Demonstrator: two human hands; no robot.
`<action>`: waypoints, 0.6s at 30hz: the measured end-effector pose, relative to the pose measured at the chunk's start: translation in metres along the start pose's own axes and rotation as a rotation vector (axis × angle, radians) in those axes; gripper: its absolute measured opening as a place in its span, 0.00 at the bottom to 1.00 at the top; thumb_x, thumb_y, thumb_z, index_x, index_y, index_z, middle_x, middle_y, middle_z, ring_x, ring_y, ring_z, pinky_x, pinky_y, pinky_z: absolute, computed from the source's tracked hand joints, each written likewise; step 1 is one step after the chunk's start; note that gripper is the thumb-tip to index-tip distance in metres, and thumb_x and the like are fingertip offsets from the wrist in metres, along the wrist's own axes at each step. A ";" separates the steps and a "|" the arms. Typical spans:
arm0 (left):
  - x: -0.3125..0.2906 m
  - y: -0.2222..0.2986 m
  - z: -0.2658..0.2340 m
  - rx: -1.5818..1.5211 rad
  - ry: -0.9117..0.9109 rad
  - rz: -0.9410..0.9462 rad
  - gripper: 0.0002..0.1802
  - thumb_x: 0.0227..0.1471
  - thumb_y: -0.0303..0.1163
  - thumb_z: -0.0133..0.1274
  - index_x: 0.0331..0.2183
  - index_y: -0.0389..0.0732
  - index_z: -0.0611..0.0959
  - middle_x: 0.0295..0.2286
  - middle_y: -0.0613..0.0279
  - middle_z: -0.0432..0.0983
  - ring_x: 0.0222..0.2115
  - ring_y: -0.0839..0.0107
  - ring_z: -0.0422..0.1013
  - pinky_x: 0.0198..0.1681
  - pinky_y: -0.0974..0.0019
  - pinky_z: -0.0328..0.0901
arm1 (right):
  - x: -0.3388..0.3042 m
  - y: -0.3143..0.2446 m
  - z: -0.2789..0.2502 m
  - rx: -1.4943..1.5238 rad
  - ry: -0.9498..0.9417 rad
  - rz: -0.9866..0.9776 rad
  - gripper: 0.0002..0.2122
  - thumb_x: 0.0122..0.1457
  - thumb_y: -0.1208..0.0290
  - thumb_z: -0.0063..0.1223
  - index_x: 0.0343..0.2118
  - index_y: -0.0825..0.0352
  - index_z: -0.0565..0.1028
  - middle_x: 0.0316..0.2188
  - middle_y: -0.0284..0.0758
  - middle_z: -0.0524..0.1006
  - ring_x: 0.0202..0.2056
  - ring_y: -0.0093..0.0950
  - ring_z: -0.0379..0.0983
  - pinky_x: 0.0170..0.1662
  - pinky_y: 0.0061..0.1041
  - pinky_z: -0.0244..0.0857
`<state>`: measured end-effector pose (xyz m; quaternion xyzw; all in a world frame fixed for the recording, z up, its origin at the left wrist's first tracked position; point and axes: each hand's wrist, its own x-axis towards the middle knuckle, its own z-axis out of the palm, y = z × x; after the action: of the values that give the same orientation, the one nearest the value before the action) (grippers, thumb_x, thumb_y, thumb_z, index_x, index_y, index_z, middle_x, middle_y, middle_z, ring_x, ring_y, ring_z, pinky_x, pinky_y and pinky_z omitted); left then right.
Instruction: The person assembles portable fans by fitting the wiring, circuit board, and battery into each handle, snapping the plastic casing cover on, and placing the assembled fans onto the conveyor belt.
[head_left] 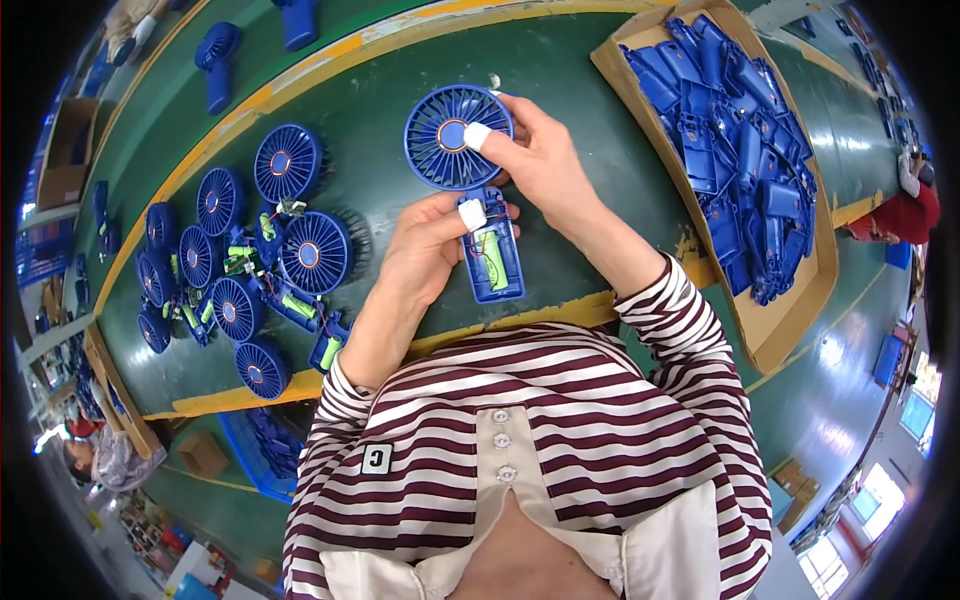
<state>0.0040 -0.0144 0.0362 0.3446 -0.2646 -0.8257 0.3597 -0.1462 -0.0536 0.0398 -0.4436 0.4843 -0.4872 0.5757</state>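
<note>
A blue handheld fan (459,137) is held over the green bench by both my hands. Its round grille faces up, and its handle (497,285) is uncovered, showing a green battery cell (491,262) and thin wires inside. My left hand (425,245) is closed round the upper handle, with a white-covered thumb lying over its inside. My right hand (540,155) grips the right edge of the fan head, its white-capped thumb on the grille near the hub and its fingers partly hidden behind.
Several similar fans with uncovered handles lie in a cluster (235,308) to the left. At the right stands a cardboard tray (770,340) full of blue plastic shells (745,150). A blue crate (245,450) sits below the bench's left front edge. Beyond the yellow strip, another fan (217,60) lies.
</note>
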 end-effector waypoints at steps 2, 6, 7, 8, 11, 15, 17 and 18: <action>-0.001 0.000 0.000 0.013 0.022 0.007 0.17 0.48 0.28 0.46 0.39 0.24 0.72 0.34 0.41 0.72 0.34 0.55 0.73 0.40 0.61 0.68 | 0.000 0.002 0.002 0.016 0.007 0.009 0.25 0.47 0.68 0.56 0.45 0.80 0.64 0.27 0.34 0.72 0.23 0.16 0.66 0.24 0.16 0.61; 0.001 -0.001 -0.001 -0.003 0.035 -0.007 0.16 0.48 0.27 0.46 0.38 0.25 0.73 0.34 0.41 0.73 0.33 0.56 0.73 0.39 0.61 0.68 | 0.000 0.001 -0.001 -0.061 -0.024 0.040 0.22 0.51 0.69 0.52 0.47 0.73 0.63 0.33 0.34 0.73 0.29 0.17 0.70 0.26 0.16 0.66; 0.001 -0.001 0.000 -0.002 0.032 -0.010 0.16 0.48 0.27 0.46 0.38 0.25 0.73 0.34 0.41 0.73 0.33 0.56 0.73 0.39 0.61 0.68 | 0.000 0.002 -0.001 -0.056 -0.024 0.040 0.22 0.51 0.69 0.52 0.47 0.73 0.64 0.33 0.34 0.73 0.29 0.18 0.70 0.26 0.16 0.65; 0.002 -0.001 0.000 -0.003 0.033 -0.011 0.16 0.48 0.27 0.46 0.38 0.25 0.73 0.34 0.41 0.73 0.33 0.56 0.73 0.39 0.61 0.68 | 0.001 0.002 -0.001 -0.051 -0.025 0.040 0.22 0.51 0.69 0.52 0.47 0.73 0.64 0.33 0.34 0.73 0.29 0.18 0.69 0.26 0.16 0.65; 0.002 -0.001 -0.002 -0.008 0.017 -0.018 0.17 0.48 0.27 0.47 0.39 0.26 0.72 0.34 0.44 0.73 0.33 0.59 0.73 0.38 0.63 0.68 | 0.003 0.008 0.000 -0.008 0.019 -0.009 0.25 0.47 0.68 0.56 0.44 0.80 0.64 0.27 0.35 0.72 0.24 0.17 0.67 0.25 0.16 0.62; -0.001 -0.002 -0.002 0.026 0.088 0.079 0.17 0.49 0.28 0.48 0.40 0.27 0.72 0.34 0.48 0.74 0.33 0.63 0.73 0.37 0.65 0.69 | -0.001 0.005 0.001 0.038 0.094 -0.035 0.21 0.48 0.71 0.54 0.43 0.79 0.65 0.27 0.35 0.73 0.26 0.18 0.68 0.27 0.17 0.63; -0.001 0.000 0.000 0.046 0.180 0.150 0.15 0.47 0.25 0.48 0.37 0.26 0.73 0.34 0.43 0.73 0.34 0.58 0.73 0.38 0.62 0.69 | -0.007 0.011 -0.009 -0.031 0.082 0.003 0.16 0.52 0.71 0.51 0.42 0.74 0.69 0.34 0.36 0.74 0.30 0.21 0.71 0.33 0.18 0.64; 0.000 0.000 -0.001 0.079 0.231 0.218 0.15 0.47 0.25 0.49 0.37 0.27 0.74 0.34 0.44 0.74 0.34 0.58 0.73 0.38 0.63 0.69 | -0.011 0.012 -0.013 -0.070 0.068 0.029 0.13 0.51 0.72 0.51 0.39 0.74 0.71 0.33 0.36 0.74 0.30 0.20 0.70 0.33 0.17 0.63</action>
<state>0.0051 -0.0143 0.0352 0.4202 -0.2897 -0.7256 0.4616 -0.1584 -0.0415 0.0278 -0.4393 0.5267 -0.4763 0.5502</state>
